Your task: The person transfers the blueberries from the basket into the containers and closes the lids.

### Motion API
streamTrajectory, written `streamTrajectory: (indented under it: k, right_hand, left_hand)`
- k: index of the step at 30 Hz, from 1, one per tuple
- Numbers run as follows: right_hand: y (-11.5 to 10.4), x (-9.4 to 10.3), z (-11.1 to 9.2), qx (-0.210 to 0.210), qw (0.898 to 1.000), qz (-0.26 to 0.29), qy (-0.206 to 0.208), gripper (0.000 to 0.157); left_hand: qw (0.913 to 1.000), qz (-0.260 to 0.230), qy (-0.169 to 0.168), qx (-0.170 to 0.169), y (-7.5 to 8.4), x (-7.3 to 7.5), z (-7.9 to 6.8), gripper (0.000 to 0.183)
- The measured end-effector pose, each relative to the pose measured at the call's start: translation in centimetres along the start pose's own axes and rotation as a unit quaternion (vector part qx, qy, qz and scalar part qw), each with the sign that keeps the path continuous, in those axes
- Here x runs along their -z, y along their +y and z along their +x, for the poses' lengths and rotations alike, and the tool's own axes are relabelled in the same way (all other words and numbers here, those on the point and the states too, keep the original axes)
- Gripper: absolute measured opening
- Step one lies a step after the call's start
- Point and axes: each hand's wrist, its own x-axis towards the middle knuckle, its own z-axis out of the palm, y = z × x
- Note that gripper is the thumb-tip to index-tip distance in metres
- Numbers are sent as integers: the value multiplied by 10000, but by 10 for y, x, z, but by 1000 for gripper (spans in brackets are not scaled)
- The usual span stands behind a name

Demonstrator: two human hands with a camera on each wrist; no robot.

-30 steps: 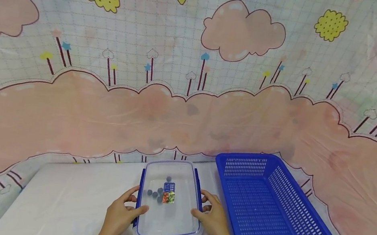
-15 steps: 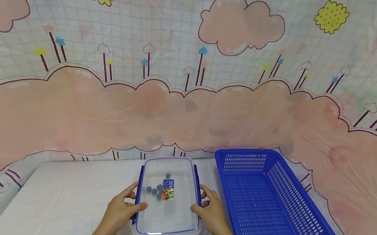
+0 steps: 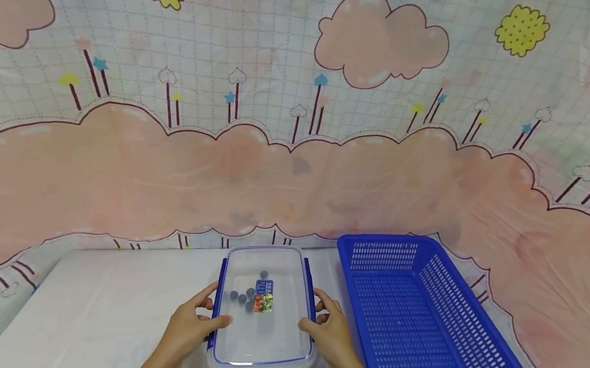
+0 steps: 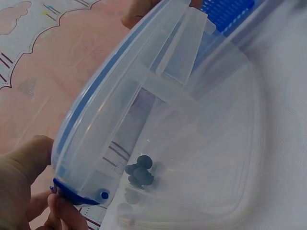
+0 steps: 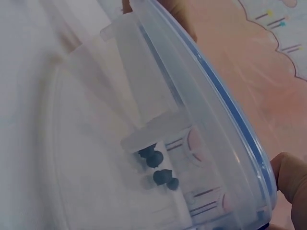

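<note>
A clear plastic food container point(image 3: 261, 347) with a blue seal line and blue side clips lies on the white table, its lid on top. Several dark round berries, perhaps blueberries point(image 4: 140, 172), show through its walls; in the right wrist view the same berries point(image 5: 163, 177) sit inside. My left hand point(image 3: 184, 328) grips the container's left side, thumb on the lid's edge and fingers at the clip. My right hand point(image 3: 334, 336) grips the right side in the same way. A small label point(image 3: 263, 296) with a vegetable picture is on the lid. Some fingertips are hidden behind the clips.
A blue slotted plastic basket point(image 3: 411, 328) stands on the white table point(image 3: 99, 307), just right of the container and close to my right forearm. Behind the table hangs a cloth point(image 3: 283, 188) printed with clouds and stars.
The head view has tilted slightly. Both hands keep their hold on the container's sides, and the container and basket stay in place.
</note>
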Motion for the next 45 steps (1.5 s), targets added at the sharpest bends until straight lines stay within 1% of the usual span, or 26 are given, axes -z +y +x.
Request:
streamTrajectory:
  k: [4, 7, 11, 15, 20, 24, 31, 34, 38, 45]
  right_hand:
    - [2, -1, -1, -191, 9995, 253, -13, 72]
    - [1, -3, 3, -283, 9991, 292, 101, 69]
    - [-3, -7, 12, -332, 9990, 8, 312, 67]
    - [-6, -10, 19, -368, 9985, -203, 347, 67]
    - [-6, -14, 22, -226, 9990, -117, 356, 66]
    - [-3, -17, 25, -10, 9994, 20, 346, 62]
    - [1, -22, 26, 348, 9981, 169, 478, 56]
    - [2, -22, 26, 289, 9985, 136, 444, 57]
    - [1, -21, 27, 77, 9994, 95, 319, 60]
    - [-1, -20, 27, -3, 9997, -9, 249, 60]
  left_hand:
    - [10000, -29, -55, 4, -1, 0, 0, 83]
    - [10000, -52, -72, -6, -1, 0, 0, 83]
    - [10000, -57, -59, -18, -1, 0, 1, 83]
    - [10000, -38, -73, -10, -1, 0, 2, 84]
    - [9999, -90, -80, -22, -1, 1, 3, 84]
    - [9999, -92, -39, -9, -2, 3, 3, 83]
    - [10000, -44, -19, -9, -4, 3, 5, 83]
    - [10000, -52, -14, 8, -4, 3, 5, 83]
    - [10000, -95, -23, -4, -4, 3, 5, 83]
    - [9999, -171, -2, 9, -4, 3, 5, 83]
